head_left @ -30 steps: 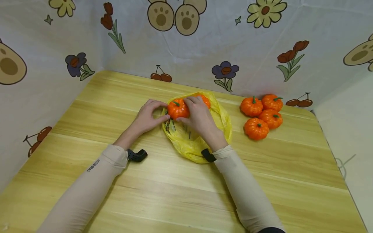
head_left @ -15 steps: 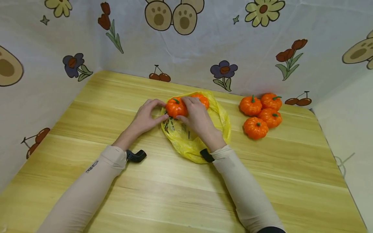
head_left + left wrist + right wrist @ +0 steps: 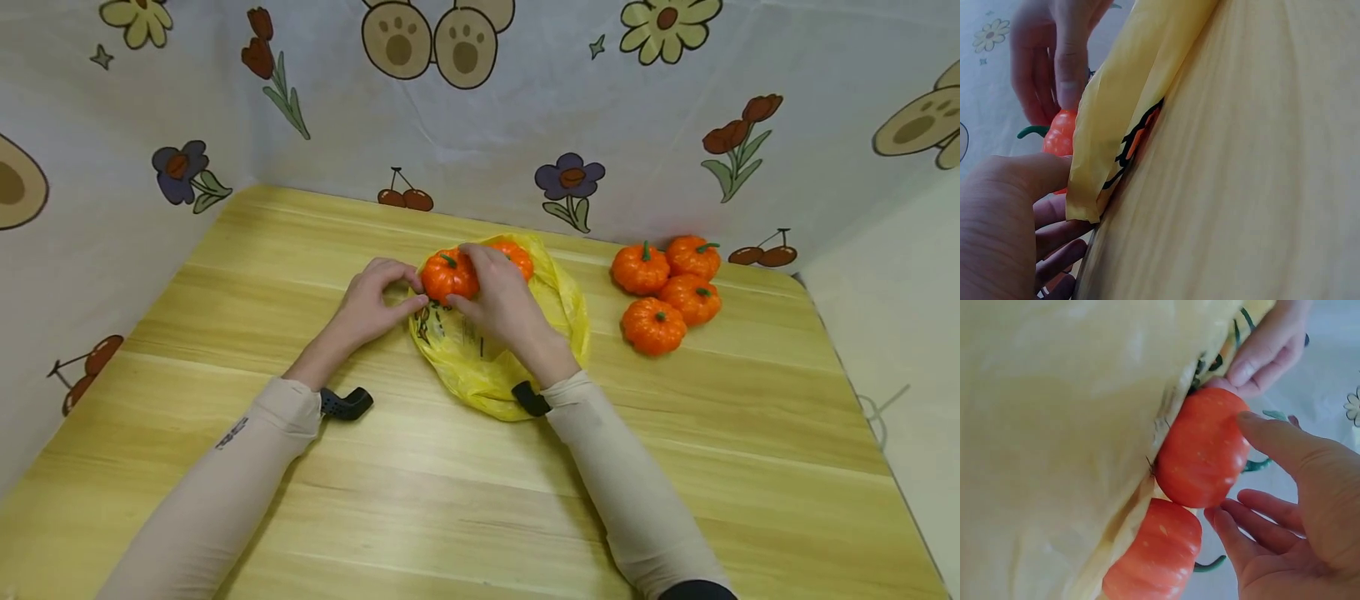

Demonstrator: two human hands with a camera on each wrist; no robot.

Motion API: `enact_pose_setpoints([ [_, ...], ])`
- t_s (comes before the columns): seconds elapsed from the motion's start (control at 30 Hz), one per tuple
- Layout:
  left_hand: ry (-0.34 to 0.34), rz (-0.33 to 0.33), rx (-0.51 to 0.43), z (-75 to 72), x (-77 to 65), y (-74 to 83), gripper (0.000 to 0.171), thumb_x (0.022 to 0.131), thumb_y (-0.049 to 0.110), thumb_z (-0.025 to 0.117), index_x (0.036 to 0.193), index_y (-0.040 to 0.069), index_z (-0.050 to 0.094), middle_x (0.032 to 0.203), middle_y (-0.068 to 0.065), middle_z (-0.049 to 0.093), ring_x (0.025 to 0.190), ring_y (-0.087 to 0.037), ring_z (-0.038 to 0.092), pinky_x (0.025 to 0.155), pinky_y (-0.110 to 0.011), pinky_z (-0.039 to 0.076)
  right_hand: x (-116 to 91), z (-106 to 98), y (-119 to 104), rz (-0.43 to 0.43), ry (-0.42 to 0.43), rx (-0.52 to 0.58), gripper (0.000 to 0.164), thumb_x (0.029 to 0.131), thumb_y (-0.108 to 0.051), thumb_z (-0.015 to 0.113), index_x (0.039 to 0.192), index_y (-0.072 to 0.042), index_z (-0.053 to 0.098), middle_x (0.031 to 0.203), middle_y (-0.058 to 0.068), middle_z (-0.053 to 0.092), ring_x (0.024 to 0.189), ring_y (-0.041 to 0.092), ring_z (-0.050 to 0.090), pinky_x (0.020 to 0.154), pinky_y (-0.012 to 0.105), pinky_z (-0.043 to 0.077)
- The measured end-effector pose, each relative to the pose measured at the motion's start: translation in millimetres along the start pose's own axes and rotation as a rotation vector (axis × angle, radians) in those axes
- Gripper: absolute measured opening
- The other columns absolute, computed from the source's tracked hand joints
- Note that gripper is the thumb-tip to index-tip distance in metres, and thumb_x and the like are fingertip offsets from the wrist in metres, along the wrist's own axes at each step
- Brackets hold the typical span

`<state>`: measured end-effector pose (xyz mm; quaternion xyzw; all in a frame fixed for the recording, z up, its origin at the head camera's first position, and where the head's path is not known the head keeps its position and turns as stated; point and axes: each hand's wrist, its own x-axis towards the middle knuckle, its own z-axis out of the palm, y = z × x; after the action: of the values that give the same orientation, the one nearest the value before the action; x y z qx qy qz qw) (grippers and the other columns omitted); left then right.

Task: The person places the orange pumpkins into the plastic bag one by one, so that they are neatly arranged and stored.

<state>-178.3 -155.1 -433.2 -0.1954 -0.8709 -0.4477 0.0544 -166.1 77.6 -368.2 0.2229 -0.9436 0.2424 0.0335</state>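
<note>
A yellow plastic bag [image 3: 487,392] lies spread with its mouth up on the table. At its back left sits a small orange pumpkin [image 3: 448,277] with a green stem. My right hand [image 3: 506,300] holds this pumpkin from the right; the right wrist view shows the thumb on one side and fingertips on the other. My left hand [image 3: 375,304] curls thumb and forefinger at the bag's left rim [image 3: 1085,206], beside the pumpkin; the bag hides some fingertips in the left wrist view. A second pumpkin [image 3: 1154,556] lies in the bag, partly behind my right hand in the head view.
Several more pumpkins [image 3: 654,327] stand grouped on the wooden table [image 3: 450,508], right of the bag. A white patterned cloth [image 3: 465,142] hangs along the table's back edge. Black wrist mounts [image 3: 348,404] stick out below both wrists.
The head view has shifted slightly. Both hands, the bag and the pumpkins keep nearly the same places relative to each other.
</note>
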Motion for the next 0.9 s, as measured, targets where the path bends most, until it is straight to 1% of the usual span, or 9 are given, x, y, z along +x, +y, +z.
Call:
enact_pose_setpoints([
  [0.1,-0.005,-0.006,-0.001,-0.3,-0.6,-0.2,0.017,0.091,0.021,0.082,0.101,0.009,0.074,0.130,-0.013,0.071,0.132,-0.031,0.054,0.118,-0.056,0.036,0,-6,2,-0.011,0.036,0.036,0.067,0.094,-0.026,0.081,0.149,-0.002,0.051,0.148,0.018,0.059,0.137,0.035,0.056,0.119,0.046,0.044],
  [0.17,-0.007,-0.009,0.000,-0.5,-0.9,0.1,0.017,0.091,0.021,0.082,0.101,0.010,0.074,0.132,-0.013,0.070,0.132,-0.032,0.054,0.119,-0.056,0.035,0,-11,5,-0.026,0.094,0.053,0.063,0.094,-0.023,0.081,0.146,0.000,0.054,0.144,0.019,0.062,0.133,0.035,0.059,0.116,0.047,0.047],
  [0.23,-0.003,-0.007,0.001,-0.8,-0.4,1.0,0.017,0.091,0.022,0.082,0.101,0.010,0.074,0.132,-0.014,0.070,0.132,-0.032,0.054,0.119,-0.057,0.034,0,-16,9,-0.047,0.170,0.071,0.057,0.094,-0.020,0.081,0.142,0.001,0.058,0.139,0.020,0.066,0.128,0.036,0.063,0.113,0.047,0.050],
  [0.3,0.002,-0.006,0.001,-1.1,0.1,1.7,0.017,0.091,0.022,0.082,0.100,0.010,0.074,0.132,-0.014,0.069,0.132,-0.032,0.054,0.120,-0.057,0.034,-1,-21,14,-0.050,0.234,0.098,0.053,0.094,-0.018,0.080,0.139,0.000,0.060,0.136,0.019,0.068,0.124,0.035,0.066,0.109,0.047,0.053],
  [0.4,0.003,-0.006,-0.001,-1.1,0.8,1.9,0.017,0.091,0.022,0.082,0.100,0.010,0.074,0.133,-0.013,0.069,0.133,-0.032,0.054,0.120,-0.057,0.034,-3,-28,22,-0.044,0.297,0.142,0.048,0.094,-0.015,0.080,0.136,0.000,0.063,0.133,0.018,0.070,0.122,0.034,0.069,0.107,0.045,0.055],
  [0.6,0.001,-0.010,-0.010,0.1,-0.4,-0.5,0.015,0.091,0.022,0.082,0.099,0.011,0.075,0.134,-0.014,0.069,0.134,-0.032,0.054,0.121,-0.056,0.033,-9,-38,40,-0.032,0.345,0.209,0.045,0.093,-0.010,0.080,0.133,0.002,0.064,0.131,0.019,0.070,0.123,0.035,0.067,0.109,0.043,0.054],
  [0.7,0.003,-0.011,-0.009,0.3,-0.4,-0.3,0.015,0.092,0.022,0.082,0.098,0.011,0.075,0.134,-0.013,0.069,0.134,-0.031,0.053,0.121,-0.056,0.033,-13,-44,49,-0.018,0.347,0.254,0.046,0.093,-0.008,0.080,0.134,0.003,0.062,0.133,0.020,0.067,0.125,0.035,0.065,0.111,0.042,0.053],
  [0.83,0.005,-0.011,-0.005,0.3,-0.3,0.2,0.014,0.092,0.023,0.082,0.097,0.012,0.074,0.135,-0.013,0.069,0.135,-0.031,0.053,0.121,-0.057,0.032,-22,-56,60,0.028,0.358,0.266,0.049,0.092,-0.008,0.081,0.136,0.002,0.062,0.135,0.020,0.067,0.127,0.032,0.066,0.112,0.040,0.053],
  [0.9,0.006,-0.011,0.000,0.4,-0.2,-0.4,0.014,0.092,0.023,0.082,0.097,0.012,0.075,0.135,-0.013,0.069,0.135,-0.031,0.053,0.121,-0.058,0.032,-27,-63,67,0.052,0.376,0.248,0.049,0.091,-0.008,0.082,0.135,0.002,0.063,0.134,0.019,0.068,0.126,0.031,0.067,0.111,0.040,0.053],
])
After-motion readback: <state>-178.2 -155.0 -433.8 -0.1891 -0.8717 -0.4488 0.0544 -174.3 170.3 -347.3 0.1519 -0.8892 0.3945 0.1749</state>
